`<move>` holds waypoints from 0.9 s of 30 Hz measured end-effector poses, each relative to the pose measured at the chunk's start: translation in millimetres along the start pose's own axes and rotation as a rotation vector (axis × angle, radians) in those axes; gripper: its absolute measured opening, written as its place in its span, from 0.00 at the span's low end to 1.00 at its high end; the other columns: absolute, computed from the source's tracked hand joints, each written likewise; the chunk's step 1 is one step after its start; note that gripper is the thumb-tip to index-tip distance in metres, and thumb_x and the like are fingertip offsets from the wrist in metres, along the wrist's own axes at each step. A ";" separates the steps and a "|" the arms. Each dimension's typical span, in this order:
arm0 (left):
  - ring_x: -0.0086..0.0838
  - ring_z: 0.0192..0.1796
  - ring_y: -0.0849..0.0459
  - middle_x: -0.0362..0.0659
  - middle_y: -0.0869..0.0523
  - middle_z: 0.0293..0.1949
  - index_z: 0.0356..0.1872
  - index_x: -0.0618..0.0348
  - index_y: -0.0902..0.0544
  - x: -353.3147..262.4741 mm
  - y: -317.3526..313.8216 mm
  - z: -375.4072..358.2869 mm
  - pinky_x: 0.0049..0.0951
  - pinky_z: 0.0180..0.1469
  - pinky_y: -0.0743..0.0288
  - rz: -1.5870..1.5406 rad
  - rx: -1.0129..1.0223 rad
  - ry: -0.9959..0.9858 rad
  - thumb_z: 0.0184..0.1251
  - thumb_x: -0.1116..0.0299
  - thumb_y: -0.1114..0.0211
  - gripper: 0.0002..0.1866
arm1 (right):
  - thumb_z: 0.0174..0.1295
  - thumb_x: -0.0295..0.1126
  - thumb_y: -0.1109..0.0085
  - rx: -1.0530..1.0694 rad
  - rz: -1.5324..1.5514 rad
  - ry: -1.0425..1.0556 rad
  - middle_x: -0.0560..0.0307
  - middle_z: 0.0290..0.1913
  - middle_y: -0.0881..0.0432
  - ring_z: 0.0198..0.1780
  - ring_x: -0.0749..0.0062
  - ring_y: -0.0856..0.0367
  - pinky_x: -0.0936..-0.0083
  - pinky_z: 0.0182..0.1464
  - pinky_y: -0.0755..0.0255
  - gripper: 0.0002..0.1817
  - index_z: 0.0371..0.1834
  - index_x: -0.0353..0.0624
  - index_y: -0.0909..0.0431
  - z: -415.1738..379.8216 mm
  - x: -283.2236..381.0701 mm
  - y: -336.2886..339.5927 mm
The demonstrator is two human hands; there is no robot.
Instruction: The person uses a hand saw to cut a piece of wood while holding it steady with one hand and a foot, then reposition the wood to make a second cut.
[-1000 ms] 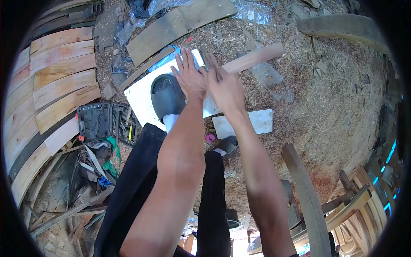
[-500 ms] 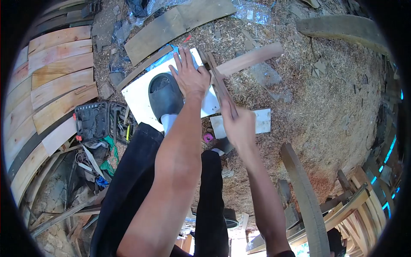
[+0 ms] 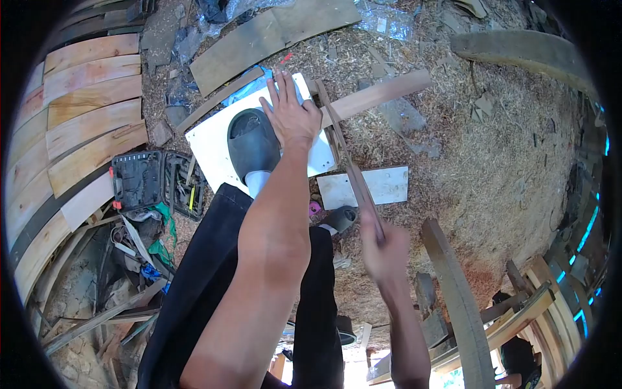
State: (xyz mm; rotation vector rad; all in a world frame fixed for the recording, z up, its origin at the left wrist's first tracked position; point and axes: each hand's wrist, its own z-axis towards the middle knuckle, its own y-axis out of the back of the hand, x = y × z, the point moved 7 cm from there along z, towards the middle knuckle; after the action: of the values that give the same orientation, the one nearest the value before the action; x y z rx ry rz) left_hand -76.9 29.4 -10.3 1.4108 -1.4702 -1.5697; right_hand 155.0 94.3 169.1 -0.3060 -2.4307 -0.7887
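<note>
My left hand lies flat with its fingers spread on a white board, beside my foot in a dark slide sandal that rests on the same board. My right hand, blurred by motion, is closed round the near end of a long, narrow saw. The saw's blade reaches up to the board's right edge, where it meets a wooden plank that sticks out to the right.
A second white board lies on the shavings below the plank. An open tool case and stacked planks are at the left. A thick beam rises at the lower right. A person is partly visible at the bottom right.
My right hand has moved down toward my body and slightly right, drawing the saw with it, so more of the blade shows. My left hand keeps its place on the board.
</note>
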 end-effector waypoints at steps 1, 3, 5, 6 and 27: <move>0.39 0.81 0.55 0.45 0.44 0.78 0.75 0.60 0.41 -0.2 -0.2 2.3 0.53 0.78 0.67 0.001 -0.005 0.004 0.56 0.65 0.50 0.40 | 0.69 0.45 0.43 0.031 0.047 -0.079 0.67 0.11 0.38 0.17 0.85 0.40 0.72 0.19 0.48 0.28 0.16 0.33 0.25 -18.5 -5.4 10.5; 0.39 0.81 0.54 0.45 0.45 0.78 0.75 0.60 0.41 0.9 -1.1 0.7 0.53 0.78 0.67 0.005 0.000 0.001 0.56 0.65 0.49 0.40 | 0.68 0.43 0.42 0.034 0.009 -0.101 0.68 0.12 0.37 0.17 0.86 0.40 0.73 0.18 0.49 0.27 0.16 0.33 0.25 -30.9 -2.2 24.5; 0.39 0.81 0.55 0.45 0.46 0.78 0.75 0.60 0.41 -0.5 -1.8 -0.9 0.52 0.78 0.67 -0.011 0.007 0.002 0.56 0.65 0.49 0.40 | 0.68 0.42 0.41 0.021 -0.038 -0.132 0.69 0.12 0.36 0.17 0.87 0.40 0.74 0.18 0.50 0.26 0.16 0.32 0.24 -27.7 -5.0 27.0; 0.39 0.81 0.55 0.45 0.46 0.78 0.75 0.60 0.41 -0.6 -2.0 0.3 0.52 0.78 0.67 -0.006 0.009 0.001 0.56 0.65 0.48 0.40 | 0.68 0.43 0.42 0.016 -0.024 -0.075 0.66 0.12 0.36 0.18 0.86 0.39 0.73 0.18 0.49 0.27 0.16 0.31 0.25 -10.7 -3.4 18.3; 0.40 0.80 0.53 0.45 0.44 0.77 0.74 0.61 0.39 2.2 -2.6 0.6 0.54 0.78 0.64 -0.007 -0.029 -0.012 0.56 0.65 0.49 0.39 | 0.70 0.47 0.45 0.036 0.004 -0.093 0.69 0.11 0.41 0.17 0.87 0.43 0.75 0.19 0.52 0.29 0.14 0.35 0.29 -40.0 -10.3 24.6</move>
State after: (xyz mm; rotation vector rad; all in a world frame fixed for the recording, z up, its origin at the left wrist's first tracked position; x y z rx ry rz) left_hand -77.4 28.2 -13.5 1.3937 -1.4452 -1.6001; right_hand 190.2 89.7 201.5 -0.3402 -2.5277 -0.7436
